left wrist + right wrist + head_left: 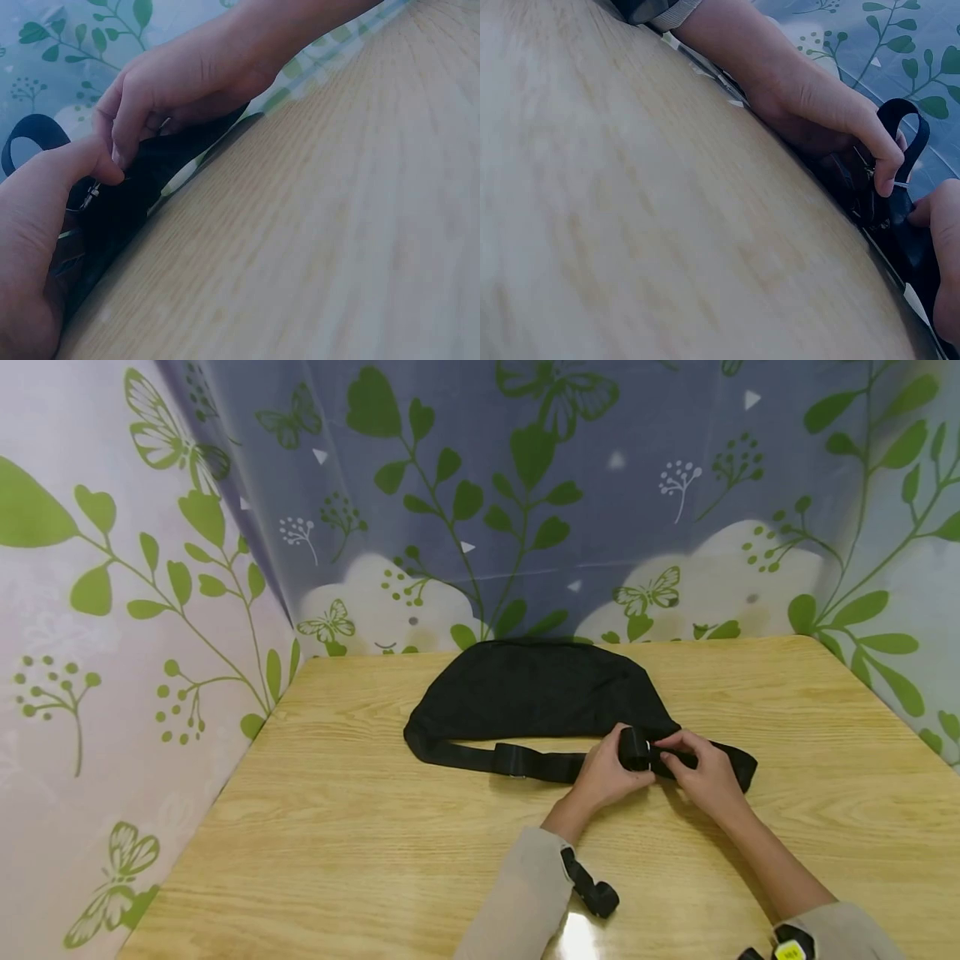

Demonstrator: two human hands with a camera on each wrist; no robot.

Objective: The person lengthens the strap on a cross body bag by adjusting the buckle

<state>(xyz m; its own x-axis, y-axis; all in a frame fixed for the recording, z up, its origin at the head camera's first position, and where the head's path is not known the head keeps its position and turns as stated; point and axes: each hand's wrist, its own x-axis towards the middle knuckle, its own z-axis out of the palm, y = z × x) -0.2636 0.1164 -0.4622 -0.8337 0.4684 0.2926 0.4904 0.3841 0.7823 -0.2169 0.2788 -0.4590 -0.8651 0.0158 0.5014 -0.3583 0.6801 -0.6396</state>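
A black waist bag [532,689] lies flat on the wooden table, its webbing strap [461,756] running along the near side. My left hand [609,772] grips the strap near its right part, where a raised webbing loop [633,748] stands up. A small metal slider [91,195] shows at the base of that loop, right by the left thumb. Close beside it, my right hand [705,777] pinches the strap between thumb and fingers. In the right wrist view the loop [922,139] rises above the left fingers, and the right thumb presses on the strap.
Another folded strap section with a slider [512,760] sits left of the hands. The strap's right bend [742,768] extends past the right hand. Behind the table [337,843] hangs a leaf-patterned cloth [465,460]. Both sleeves carry dark wrist straps.
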